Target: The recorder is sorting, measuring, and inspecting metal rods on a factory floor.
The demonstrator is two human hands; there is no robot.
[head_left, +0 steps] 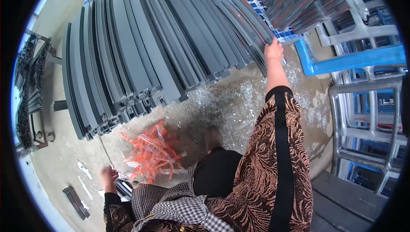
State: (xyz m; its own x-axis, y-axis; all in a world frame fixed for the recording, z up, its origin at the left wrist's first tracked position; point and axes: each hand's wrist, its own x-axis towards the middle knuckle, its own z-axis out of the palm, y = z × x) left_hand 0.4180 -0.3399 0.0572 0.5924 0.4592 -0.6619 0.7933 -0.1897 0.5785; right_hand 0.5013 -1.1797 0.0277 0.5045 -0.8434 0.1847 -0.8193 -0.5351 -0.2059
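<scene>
Pale, stained floor runs under everything, scattered with glittering bits below the grey bars. To the right stand racks with blue and silvery tubing. The bars lie side by side in a broad layered stack ahead of the person: long, straight-edged, matt dark grey, some flat-faced, others grooved, their near ends uneven and showing hollow, channelled sections. Red streaks mark a few toward the right, where a blue-and-white patterned sheet shows beside them. The right hand is at the near end of the rightmost bar, its fingers bent over it; I cannot tell whether they grip. The left hand hangs low, blurred, fingers curled, contents unclear, near a heap of orange-red plastic.
</scene>
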